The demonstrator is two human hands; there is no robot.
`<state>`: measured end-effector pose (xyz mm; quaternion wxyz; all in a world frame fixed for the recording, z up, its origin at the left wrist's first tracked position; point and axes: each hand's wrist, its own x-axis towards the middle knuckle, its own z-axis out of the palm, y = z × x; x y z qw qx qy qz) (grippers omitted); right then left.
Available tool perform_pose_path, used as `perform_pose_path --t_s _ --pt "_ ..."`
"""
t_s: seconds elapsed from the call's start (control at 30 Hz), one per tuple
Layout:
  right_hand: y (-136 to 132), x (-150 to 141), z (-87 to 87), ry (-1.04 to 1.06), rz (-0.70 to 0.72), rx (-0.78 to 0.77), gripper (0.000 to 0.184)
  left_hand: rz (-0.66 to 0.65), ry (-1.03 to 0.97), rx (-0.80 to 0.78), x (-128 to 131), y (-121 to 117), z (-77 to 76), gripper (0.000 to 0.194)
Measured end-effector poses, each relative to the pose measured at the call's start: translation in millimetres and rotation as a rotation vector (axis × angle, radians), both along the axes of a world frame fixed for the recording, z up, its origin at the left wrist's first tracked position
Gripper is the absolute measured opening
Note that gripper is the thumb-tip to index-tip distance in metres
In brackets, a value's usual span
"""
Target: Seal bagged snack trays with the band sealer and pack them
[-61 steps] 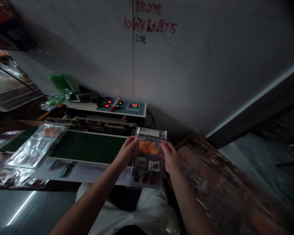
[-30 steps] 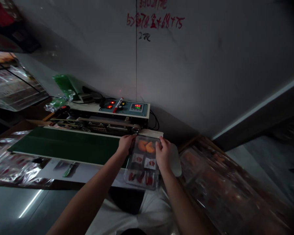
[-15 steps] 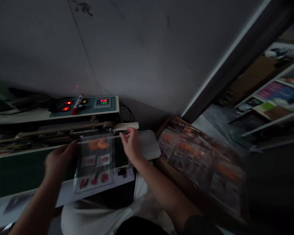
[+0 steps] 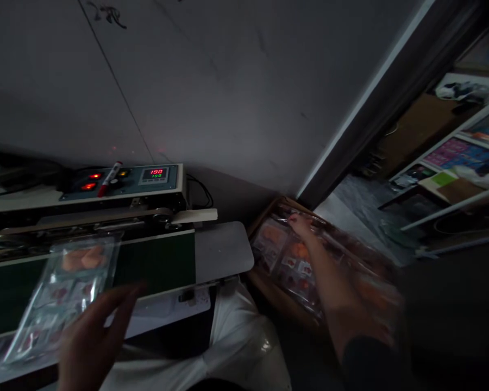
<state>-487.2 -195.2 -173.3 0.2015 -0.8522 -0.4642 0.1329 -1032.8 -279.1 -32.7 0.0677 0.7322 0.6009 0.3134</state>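
Observation:
A clear plastic packet (image 4: 59,293) with orange pieces and small printed cards inside lies slanted on the green conveyor belt (image 4: 158,264) of a band sealer. My left hand (image 4: 100,328), somewhat blurred, is just in front of its lower right side, thumb and fingers apart and holding nothing. To the right, my right hand (image 4: 302,224) reaches into a cardboard box (image 4: 285,203) of similar packets. Its fingers pinch the top edge of one bagged packet (image 4: 297,260), partly covered by my forearm.
The sealer's control panel (image 4: 122,182) has lit red switches, a digital display and a marker pen (image 4: 110,179) lying on it. A pale metal plate (image 4: 224,250) extends from the belt's right end towards the box. Shelves (image 4: 456,152) stand beyond the doorway at right.
The packet has shifted left along the sealer and is out of my hands. My right hand has moved from the sealer's right end into the box. My left hand has come lower and nearer.

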Motion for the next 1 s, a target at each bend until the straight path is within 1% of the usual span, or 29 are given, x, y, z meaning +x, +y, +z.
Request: perform_pose_path --t_s 0.1,0.17,0.23,0.27,0.33,0.37,0.43,0.5,0.53,0.57,0.6,0.63,0.7,0.73,0.77,0.8,0.83,0.87,0.9,0.93,0.97,1.0 --pt "-9.8 2.8 -5.4 0.023 0.033 -0.03 0.02 -0.144 -0.104 -0.031 51.7 -2.4 2.4 0.035" --pt "-17.0 -2.4 -9.3 0.058 0.069 -0.056 0.014 -0.26 -0.15 -0.046 75.9 -1.2 1.1 0.026" --pt "-22.8 -9.4 -9.3 0.096 0.101 -0.064 0.008 -0.367 -0.154 -0.071 88.4 0.0 -0.6 0.021" --pt "-25.5 -12.0 -6.1 0.112 0.115 -0.057 0.007 -0.403 -0.156 -0.093 90.5 0.3 -1.4 0.021" --pt "-31.8 -13.5 9.3 0.139 0.152 -0.031 0.008 -0.442 -0.169 -0.158 89.9 0.8 -2.2 0.021" --pt "-36.1 -12.4 22.2 0.151 0.18 -0.017 0.008 -0.454 -0.182 -0.199 89.2 1.3 -2.1 0.021" --pt "-47.8 -8.7 58.3 0.178 0.264 0.013 0.007 -0.48 -0.212 -0.295 92.7 4.4 0.6 0.021" --pt "-63.8 -6.1 106.1 0.199 0.401 0.102 0.008 -0.533 -0.254 -0.378 108.9 12.0 8.3 0.02" --pt "-73.0 -6.4 132.8 0.201 0.489 0.17 0.01 -0.575 -0.289 -0.402 122.7 18.0 14.4 0.02" --pt "-82.7 -8.1 160.1 0.186 0.579 0.245 0.012 -0.624 -0.334 -0.408 139.9 25.5 21.7 0.026" --pt "-92.4 -11.2 187.0 0.163 0.66 0.299 0.016 -0.678 -0.392 -0.398 159.5 34.1 30.0 0.039" --pt "-101.9 -15.8 212.5 0.142 0.72 0.334 0.018 -0.735 -0.457 -0.373 180.5 43.6 38.6 0.06" --pt "-118.5 -28.6 256.2 0.144 0.758 0.355 0.022 -0.857 -0.579 -0.335 220.3 62.2 54.2 0.102" --pt "-124.8 -36.1 273.1 0.171 0.749 0.363 0.024 -0.922 -0.645 -0.335 236.2 69.9 60.0 0.115" --pt "-129.3 -43.6 286.2 0.206 0.734 0.372 0.026 -0.986 -0.713 -0.356 247.7 75.6 63.9 0.119" --pt "-131.6 -50.7 295.3 0.24 0.728 0.38 0.027 -1.045 -0.769 -0.412 254.1 78.9 65.6 0.112" --pt "-131.6 -56.9 300.2 0.268 0.732 0.389 0.028 -1.088 -0.812 -0.499 255.2 79.6 65.3 0.095" --pt "-129.1 -62.0 300.8 0.286 0.741 0.399 0.028 -1.101 -0.846 -0.603 251.4 77.8 63.3 0.074" --pt "-124.1 -66.3 297.1 0.298 0.742 0.42 0.028 -1.076 -0.882 -0.703 243.5 73.9 59.9 0.055" --pt "-116.9 -70.0 288.9 0.318 0.72 0.468 0.028 -1.015 -0.924 -0.78 232.6 68.5 55.8 0.043" --pt "-108.0 -74.0 276.6 0.355 0.664 0.555 0.03 -0.932 -0.967 -0.826 220.0 62.3 51.3 0.039" --pt "-97.9 -79.3 260.5 0.413 0.574 0.677 0.033 -0.837 -1.018 -0.835 207.0 56.0 46.9 0.039"
